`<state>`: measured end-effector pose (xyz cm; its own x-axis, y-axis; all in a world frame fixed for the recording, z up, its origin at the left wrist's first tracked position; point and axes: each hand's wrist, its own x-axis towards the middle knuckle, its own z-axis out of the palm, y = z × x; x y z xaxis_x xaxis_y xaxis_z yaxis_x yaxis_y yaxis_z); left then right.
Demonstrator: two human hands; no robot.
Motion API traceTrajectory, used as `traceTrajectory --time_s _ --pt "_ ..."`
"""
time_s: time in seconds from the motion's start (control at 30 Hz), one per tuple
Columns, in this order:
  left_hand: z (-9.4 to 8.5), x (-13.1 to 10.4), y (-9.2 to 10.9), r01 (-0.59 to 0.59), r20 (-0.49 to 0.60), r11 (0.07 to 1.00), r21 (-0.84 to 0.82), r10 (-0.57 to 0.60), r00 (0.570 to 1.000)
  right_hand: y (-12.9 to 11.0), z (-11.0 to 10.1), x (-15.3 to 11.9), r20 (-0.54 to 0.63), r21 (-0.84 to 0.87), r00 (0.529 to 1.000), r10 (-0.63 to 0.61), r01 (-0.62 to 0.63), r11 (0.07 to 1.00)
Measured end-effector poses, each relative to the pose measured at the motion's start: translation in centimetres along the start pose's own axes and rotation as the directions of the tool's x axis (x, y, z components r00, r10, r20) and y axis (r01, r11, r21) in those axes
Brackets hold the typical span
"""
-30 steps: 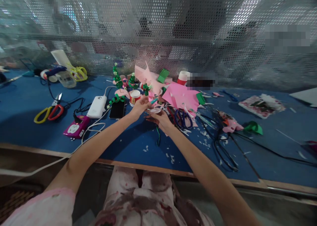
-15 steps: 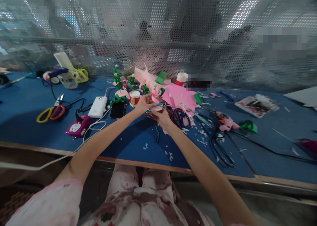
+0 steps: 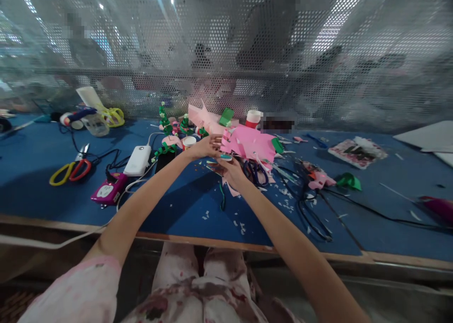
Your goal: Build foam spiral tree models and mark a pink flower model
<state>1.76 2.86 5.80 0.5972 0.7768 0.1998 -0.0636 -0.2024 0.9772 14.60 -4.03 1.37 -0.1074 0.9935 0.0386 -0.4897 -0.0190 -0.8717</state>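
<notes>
Left hand: at curled pink paper piece, grip I cannot tell | right hand: clamped on small teal-and-white piece | both pieces: above blue counter

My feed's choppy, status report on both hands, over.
Left hand beside pink strips. Right hand holding teal-and-white piece. Blue scissors, pink sheet close by.

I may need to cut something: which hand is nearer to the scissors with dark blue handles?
Right. The right hand is just left of the scissors; the left hand is farther left and slightly farther forward.
</notes>
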Motion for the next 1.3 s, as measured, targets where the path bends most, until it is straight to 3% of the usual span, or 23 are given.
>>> traceTrajectory --time_s 0.1,0.17,0.4,0.6,0.87,1.13,1.3 --pt "-0.5 -0.2 0.0 0.108 0.042 0.994 -0.009 -0.107 0.993 -0.3 0.3 0.9 -0.023 -0.088 0.997 -0.068 0.066 0.994" --pt "-0.6 -0.1 -0.1 0.108 0.026 0.994 0.029 -0.109 0.994 -0.4 0.8 1.8 -0.056 -0.144 0.988 -0.146 0.137 0.980" --pt "-1.3 -0.6 1.9 0.005 -0.245 0.998 0.060 0.010 0.969 -1.0 3.3 5.0 -0.038 -0.197 0.955 -0.294 0.281 0.939" --pt "-2.3 -1.5 3.7 0.013 -0.339 0.981 0.192 0.054 0.939 -0.1 4.6 6.6 -0.032 -0.233 0.916 -0.399 0.381 0.895" --pt "-2.7 -1.9 3.8 0.047 -0.327 0.880 0.472 0.125 0.937 0.5 4.0 6.8 0.007 -0.303 0.917 -0.399 0.382 0.873" --pt "-3.1 -2.3 4.3 0.033 -0.297 0.807 0.589 0.179 0.938 0.2 3.7 6.8 0.044 -0.299 0.954 -0.297 0.296 0.907" --pt "-3.9 -2.4 4.8 -0.035 -0.345 0.815 0.579 0.283 0.895 0.8 3.2 7.3 0.051 -0.337 0.968 -0.246 0.249 0.908"
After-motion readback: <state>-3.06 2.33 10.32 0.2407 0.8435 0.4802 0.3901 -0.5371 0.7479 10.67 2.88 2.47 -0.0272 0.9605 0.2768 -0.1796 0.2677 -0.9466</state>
